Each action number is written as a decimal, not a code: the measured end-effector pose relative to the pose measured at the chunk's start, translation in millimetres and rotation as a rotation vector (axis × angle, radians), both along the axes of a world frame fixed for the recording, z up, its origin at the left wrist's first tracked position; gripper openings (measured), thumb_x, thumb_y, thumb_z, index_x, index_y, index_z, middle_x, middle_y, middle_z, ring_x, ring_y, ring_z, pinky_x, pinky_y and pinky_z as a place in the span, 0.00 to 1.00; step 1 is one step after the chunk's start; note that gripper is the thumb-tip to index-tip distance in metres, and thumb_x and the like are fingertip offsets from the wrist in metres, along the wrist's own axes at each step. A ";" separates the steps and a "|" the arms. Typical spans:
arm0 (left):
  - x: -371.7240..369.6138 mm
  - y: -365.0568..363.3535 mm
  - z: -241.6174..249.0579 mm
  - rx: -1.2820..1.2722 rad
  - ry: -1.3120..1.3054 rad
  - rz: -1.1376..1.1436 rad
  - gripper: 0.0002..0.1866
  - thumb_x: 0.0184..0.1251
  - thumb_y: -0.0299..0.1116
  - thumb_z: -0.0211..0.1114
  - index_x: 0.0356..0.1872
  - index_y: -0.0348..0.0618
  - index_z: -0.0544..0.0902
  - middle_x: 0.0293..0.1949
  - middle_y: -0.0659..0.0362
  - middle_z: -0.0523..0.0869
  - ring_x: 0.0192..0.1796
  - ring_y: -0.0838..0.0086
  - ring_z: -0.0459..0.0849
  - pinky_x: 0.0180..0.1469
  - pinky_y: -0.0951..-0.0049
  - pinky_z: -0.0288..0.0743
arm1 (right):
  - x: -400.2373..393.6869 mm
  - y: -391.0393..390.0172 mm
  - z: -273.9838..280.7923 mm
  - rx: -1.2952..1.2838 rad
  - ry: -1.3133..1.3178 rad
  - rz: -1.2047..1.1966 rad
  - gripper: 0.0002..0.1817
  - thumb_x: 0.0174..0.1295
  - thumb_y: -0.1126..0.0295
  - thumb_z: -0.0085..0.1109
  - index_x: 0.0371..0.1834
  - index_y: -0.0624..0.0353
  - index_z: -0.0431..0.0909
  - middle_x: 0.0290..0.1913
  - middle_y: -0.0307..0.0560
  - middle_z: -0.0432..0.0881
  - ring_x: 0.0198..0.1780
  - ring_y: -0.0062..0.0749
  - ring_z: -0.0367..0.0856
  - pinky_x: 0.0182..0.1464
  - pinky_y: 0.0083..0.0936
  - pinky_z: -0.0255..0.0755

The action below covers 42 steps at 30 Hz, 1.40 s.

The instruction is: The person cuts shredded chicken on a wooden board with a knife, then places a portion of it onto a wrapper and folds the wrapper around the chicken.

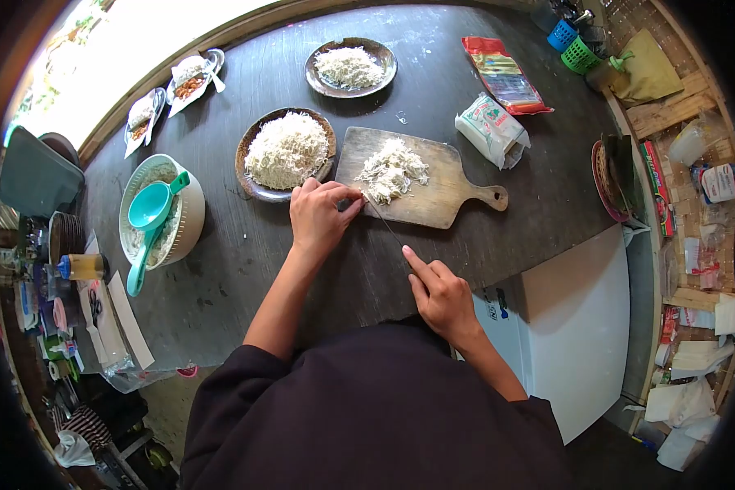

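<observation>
My right hand [441, 294] grips a knife [388, 224] by its handle, index finger stretched along it. The thin blade points up and left to the near left part of the wooden cutting board [441, 184]. My left hand [322, 212] is pinched near the blade's tip, beside the board's left edge; what its fingertips hold is too small to make out. Pale shredded food [392, 169] lies in a loose pile on the board. Just left of the board, a brown plate [241, 167] bears a large heap of similar shreds [290, 151].
Another plate of shreds [349, 67] stands at the back. At left are a white tub [192, 220] with a turquoise strainer [149, 206] and two small dishes of food. A white packet [492, 131] and a red packet [506, 75] lie at right, a white appliance [580, 327] below.
</observation>
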State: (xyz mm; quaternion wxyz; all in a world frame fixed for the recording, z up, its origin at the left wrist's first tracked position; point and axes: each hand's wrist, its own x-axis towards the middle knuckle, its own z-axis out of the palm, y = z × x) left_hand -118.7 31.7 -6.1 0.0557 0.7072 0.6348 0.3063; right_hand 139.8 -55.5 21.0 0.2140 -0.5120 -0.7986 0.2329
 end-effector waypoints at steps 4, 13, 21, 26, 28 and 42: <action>-1.2 0.5 -1.7 -0.013 0.007 -0.006 0.06 0.62 0.44 0.80 0.35 0.59 0.96 0.39 0.71 0.94 0.42 0.69 0.83 0.49 0.64 0.71 | -1.1 -0.2 0.9 -0.004 -0.025 0.018 0.28 0.74 0.68 0.64 0.78 0.44 0.79 0.32 0.45 0.76 0.25 0.43 0.83 0.32 0.41 0.83; -0.1 -0.3 3.1 0.011 0.009 -0.011 0.06 0.61 0.42 0.81 0.35 0.56 0.96 0.38 0.70 0.95 0.39 0.70 0.83 0.49 0.65 0.72 | -12.8 5.1 -5.4 -0.005 -0.078 -0.002 0.29 0.73 0.70 0.65 0.78 0.43 0.78 0.33 0.45 0.76 0.27 0.44 0.83 0.32 0.42 0.80; 1.1 -2.5 3.4 -0.007 -0.015 0.013 0.07 0.62 0.44 0.81 0.35 0.57 0.97 0.36 0.69 0.94 0.39 0.70 0.84 0.49 0.65 0.71 | -0.6 -0.5 -2.8 0.007 -0.083 0.004 0.27 0.75 0.67 0.62 0.78 0.44 0.78 0.33 0.47 0.77 0.25 0.46 0.85 0.32 0.43 0.84; 0.7 -2.0 5.2 -0.025 0.028 0.007 0.07 0.62 0.44 0.80 0.36 0.57 0.97 0.37 0.70 0.94 0.40 0.70 0.84 0.49 0.65 0.72 | -1.2 0.7 5.0 -0.001 -0.023 -0.005 0.27 0.74 0.67 0.63 0.78 0.44 0.78 0.33 0.47 0.77 0.26 0.45 0.84 0.33 0.43 0.83; -0.1 -1.1 4.4 -0.024 0.032 0.001 0.07 0.62 0.44 0.80 0.36 0.57 0.97 0.37 0.70 0.94 0.41 0.70 0.84 0.50 0.65 0.72 | -3.2 -0.4 2.8 -0.011 -0.018 0.004 0.27 0.74 0.67 0.63 0.78 0.44 0.78 0.33 0.47 0.77 0.26 0.45 0.84 0.33 0.43 0.83; -1.6 -1.6 3.6 0.012 0.005 -0.025 0.07 0.60 0.40 0.82 0.36 0.54 0.97 0.37 0.68 0.94 0.38 0.69 0.83 0.47 0.65 0.75 | -12.7 10.0 -6.5 -0.036 -0.050 0.026 0.28 0.76 0.67 0.61 0.79 0.45 0.77 0.35 0.50 0.78 0.27 0.49 0.85 0.35 0.44 0.84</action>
